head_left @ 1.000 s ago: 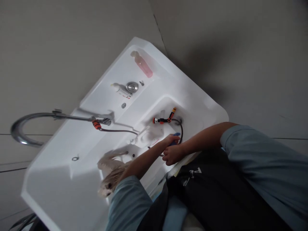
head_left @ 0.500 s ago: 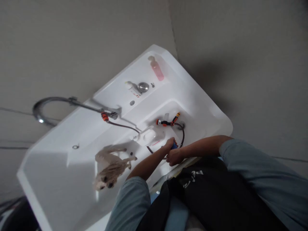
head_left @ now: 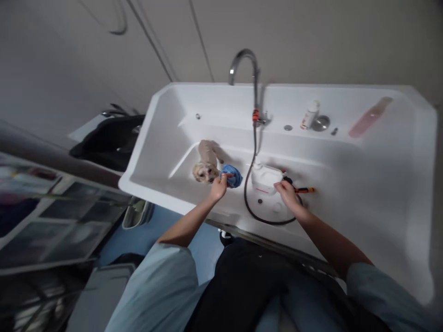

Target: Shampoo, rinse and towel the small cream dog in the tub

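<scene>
My left hand (head_left: 219, 186) is closed on a crumpled blue cloth (head_left: 232, 176), held above the tub floor right beside the dog's head. The small, pale, wet-looking dog (head_left: 206, 167) stands in the tub and faces me. My right hand (head_left: 286, 192) reaches to the right end of a white pump jug (head_left: 266, 177). Its fingers are loosely extended there, and I cannot make out whether they touch the jug. Behind that hand lies a black and orange spray nozzle (head_left: 306, 190), partly hidden. A dark hose (head_left: 252, 203) loops around the jug.
The white tub (head_left: 166, 203) has a curved tap (head_left: 255, 78) at its back. On the back ledge are a white bottle (head_left: 310, 114), a round metal dish (head_left: 321, 123) and a pink bottle (head_left: 368, 119). A black basin (head_left: 107, 143) and shelving (head_left: 69, 230) stand to the left.
My view has swung left. My hands, close together around something blue before, are now apart: the left has carried the blue cloth to the dog, the right is at the jug. The dog is now upright.
</scene>
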Available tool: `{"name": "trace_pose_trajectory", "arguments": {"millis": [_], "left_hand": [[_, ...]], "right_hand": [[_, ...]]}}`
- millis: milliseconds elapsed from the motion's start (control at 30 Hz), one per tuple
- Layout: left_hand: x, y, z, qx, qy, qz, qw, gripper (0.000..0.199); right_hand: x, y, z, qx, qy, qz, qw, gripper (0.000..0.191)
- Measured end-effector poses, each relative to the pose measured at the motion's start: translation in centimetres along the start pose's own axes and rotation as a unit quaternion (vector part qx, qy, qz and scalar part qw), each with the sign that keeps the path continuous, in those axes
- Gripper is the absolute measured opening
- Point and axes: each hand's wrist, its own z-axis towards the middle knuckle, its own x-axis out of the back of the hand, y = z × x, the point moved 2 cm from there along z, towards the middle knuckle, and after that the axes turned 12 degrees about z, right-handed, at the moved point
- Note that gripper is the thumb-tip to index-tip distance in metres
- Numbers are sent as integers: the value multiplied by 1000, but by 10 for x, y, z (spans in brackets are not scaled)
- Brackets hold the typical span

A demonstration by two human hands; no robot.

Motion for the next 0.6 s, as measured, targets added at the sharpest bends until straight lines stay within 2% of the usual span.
{"name": "trace_pose_trajectory", "arguments": {"millis": [67, 133, 200, 267, 333, 400, 433, 500, 600], "left_hand": [[23, -1, 3, -9, -27, -14, 999, 63], [43, -1, 6, -46, -49, -32, 997, 61], [67, -2, 13, -89, -47, -46, 994, 62], [94, -7, 25, -85, -32, -64, 994, 65], [123, -17, 42, -36, -19, -84, 996, 67], [150, -30, 61, 9, -6, -91, 996, 68], [163, -35, 69, 17, 3, -88, 996, 68], [183, -45, 82, 8, 17, -70, 997, 69], [211, -54, 96, -31, 40, -24, 998, 70]], "right_hand": [[-64, -6, -11, 10, -121, -5, 993, 32], [-134, -13, -23, 24, -206, -33, 978, 38], [-192, -21, -28, 39, -236, -95, 966, 30], [-226, -29, -25, 60, -237, -153, 958, 22], [-237, -36, -17, 104, -221, -166, 955, 16], [-232, -43, -11, 159, -195, -141, 957, 3], [-226, -46, -9, 178, -183, -124, 959, 11], [-214, -48, -10, 187, -168, -101, 963, 21], [-193, -48, -11, 164, -147, -79, 972, 25]]}}
